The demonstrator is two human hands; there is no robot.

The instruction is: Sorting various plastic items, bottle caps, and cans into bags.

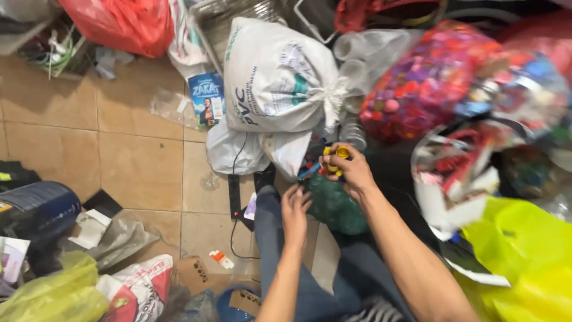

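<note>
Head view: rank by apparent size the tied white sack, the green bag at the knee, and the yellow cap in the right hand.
1. white sack
2. green bag
3. yellow cap, held in the right hand

The gaps are clear; nearness does not blur this order.

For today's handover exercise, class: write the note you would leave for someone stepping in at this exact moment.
Right hand: shut on a yellow bottle cap, with more small caps in the same grip.
Left hand: open, resting at the dark green bag on the lap.
Nearby: a clear sack of mixed coloured caps ahead right, a tied white sack ahead.
Done: caps picked up.
Left: cannot tell from this view.
</note>
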